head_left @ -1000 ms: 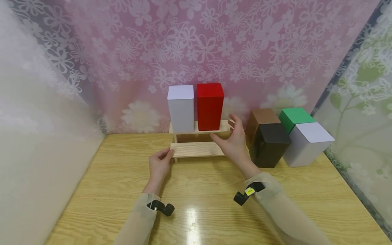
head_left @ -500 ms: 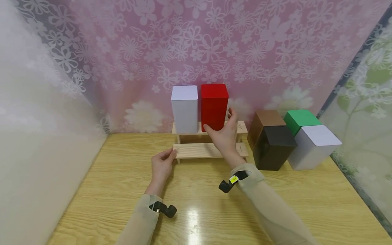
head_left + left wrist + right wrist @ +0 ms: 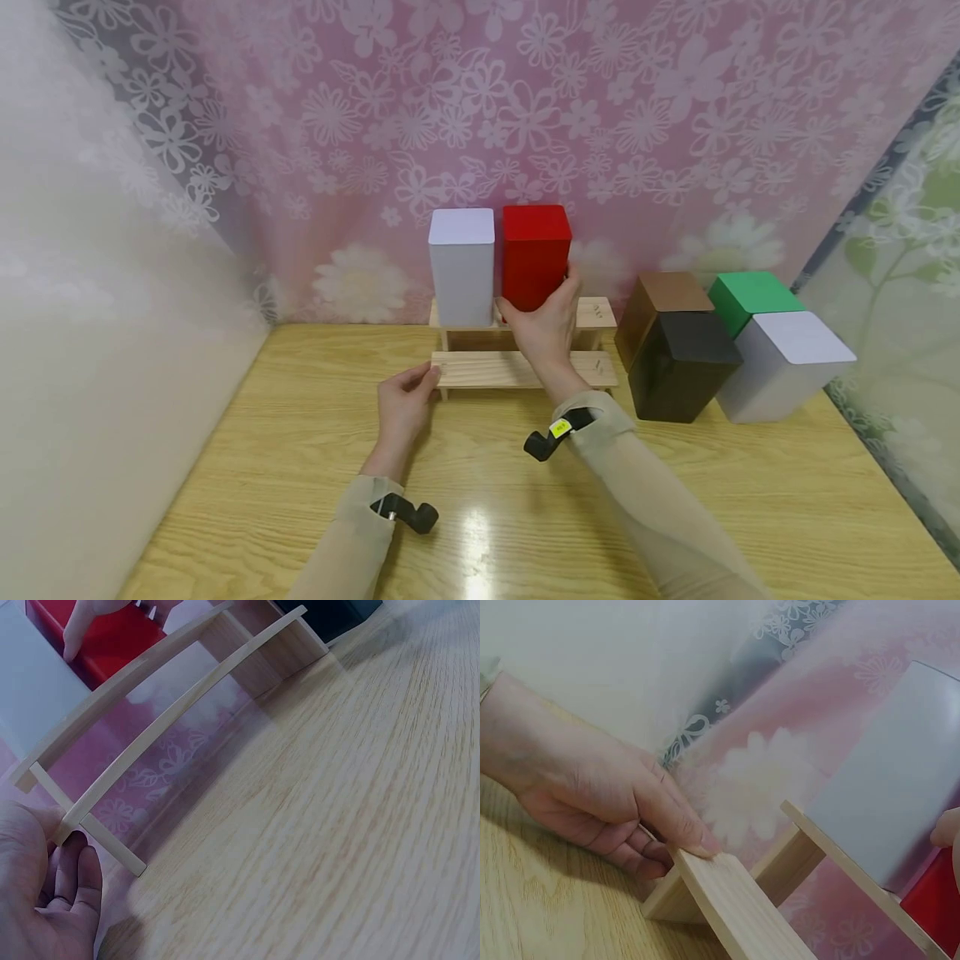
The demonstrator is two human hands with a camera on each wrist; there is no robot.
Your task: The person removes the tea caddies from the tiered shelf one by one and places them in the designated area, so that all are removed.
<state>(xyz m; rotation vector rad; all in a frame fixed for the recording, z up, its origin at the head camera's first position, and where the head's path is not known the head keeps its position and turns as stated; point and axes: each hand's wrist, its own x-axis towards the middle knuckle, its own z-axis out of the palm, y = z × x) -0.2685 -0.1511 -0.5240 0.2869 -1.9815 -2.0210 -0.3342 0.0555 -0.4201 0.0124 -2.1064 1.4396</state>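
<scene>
A small two-step wooden shelf (image 3: 487,371) stands on the table against the curtain. My left hand (image 3: 403,408) pinches the left end of its lower board (image 3: 735,900), thumb on top and fingers beneath. On the upper step sit two upright boxes side by side, a white box (image 3: 462,275) on the left and a red box (image 3: 536,258) to its right. My right hand (image 3: 546,333) grips the red box low down, thumb on its left side and fingers around its right. The hand hides the red box's lower front. In the left wrist view the red box (image 3: 112,641) shows behind the shelf.
Right of the shelf a brown box (image 3: 671,292), a black box (image 3: 682,367), a green-topped box (image 3: 756,292) and another white box (image 3: 795,367) stand clustered. A pink flowered curtain (image 3: 480,100) hangs behind, with a pale wall (image 3: 112,250) at the left.
My right hand has moved left and forward from the shelf's right end to the red box, and its fingers have closed around it. The left hand keeps its pinch on the lower board.
</scene>
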